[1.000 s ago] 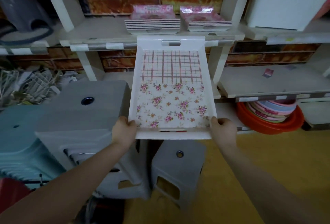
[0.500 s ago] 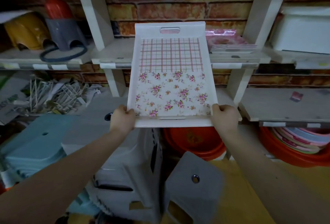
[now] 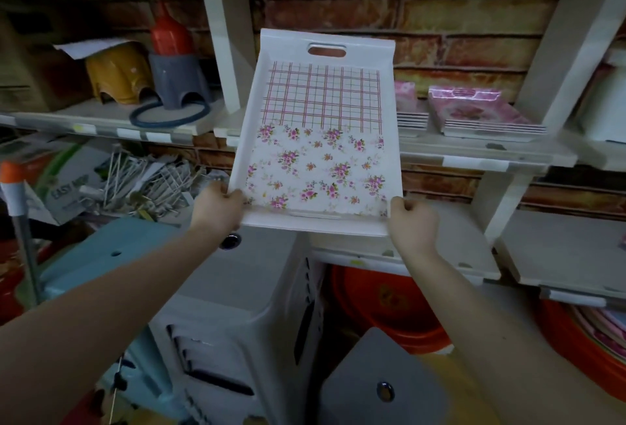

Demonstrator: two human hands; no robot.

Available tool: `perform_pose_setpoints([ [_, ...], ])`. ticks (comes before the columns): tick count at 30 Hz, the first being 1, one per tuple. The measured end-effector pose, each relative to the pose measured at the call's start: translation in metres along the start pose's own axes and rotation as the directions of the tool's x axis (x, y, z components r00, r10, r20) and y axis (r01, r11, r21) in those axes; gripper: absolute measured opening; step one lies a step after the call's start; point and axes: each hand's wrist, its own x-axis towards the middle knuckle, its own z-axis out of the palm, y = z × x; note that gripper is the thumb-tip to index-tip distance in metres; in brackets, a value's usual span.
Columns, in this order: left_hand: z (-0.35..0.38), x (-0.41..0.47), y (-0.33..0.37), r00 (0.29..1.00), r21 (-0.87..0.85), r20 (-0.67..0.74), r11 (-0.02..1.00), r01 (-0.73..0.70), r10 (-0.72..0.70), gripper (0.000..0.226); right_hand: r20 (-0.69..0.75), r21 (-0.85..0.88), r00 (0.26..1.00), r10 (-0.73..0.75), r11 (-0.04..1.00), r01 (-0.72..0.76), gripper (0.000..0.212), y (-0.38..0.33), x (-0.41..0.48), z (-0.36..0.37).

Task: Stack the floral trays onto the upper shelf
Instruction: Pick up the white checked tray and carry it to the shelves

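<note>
A white floral tray (image 3: 321, 140), checked on its far half and flowered on its near half, is held tilted up in front of the shelving. My left hand (image 3: 216, 206) grips its near left corner and my right hand (image 3: 411, 224) grips its near right corner. Its far end with the handle slot reaches above the upper shelf (image 3: 474, 153). Two stacks of pink floral trays (image 3: 481, 113) lie on that shelf behind and to the right of the tray; the left stack (image 3: 410, 109) is partly hidden by it.
White uprights (image 3: 227, 35) flank the bay against a brick wall. Yellow, grey and red stools (image 3: 152, 72) sit on the left shelf. Grey stools (image 3: 237, 306) and blue stools (image 3: 101, 255) stand below, with red basins (image 3: 382, 306) under the lower shelf (image 3: 440, 255).
Both hands have lifted the tray from the lower shelf level up to the upper shelf, and tilted its far end higher. The view has risen with it.
</note>
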Motion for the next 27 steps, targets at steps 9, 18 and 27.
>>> perform_pose_setpoints([
  [9, -0.022, 0.071, -0.005, 1.0, -0.049, -0.018, 0.999, -0.001, 0.0, 0.01, 0.008, -0.006, 0.999, -0.042, 0.999, 0.042, 0.046, -0.039, 0.045, 0.065],
  [18, -0.046, 0.206, -0.016, 0.998, 0.008, 0.059, 1.0, -0.025, 0.025, 0.029, -0.019, -0.016, 0.998, -0.061, 0.998, 0.061, 0.049, -0.094, 0.092, 0.163],
  [27, -0.043, 0.326, -0.01, 0.985, 0.195, 0.166, 0.981, 0.009, -0.042, 0.03, -0.011, -0.044, 0.993, 0.119, 0.992, -0.12, 0.044, -0.114, 0.152, 0.253],
])
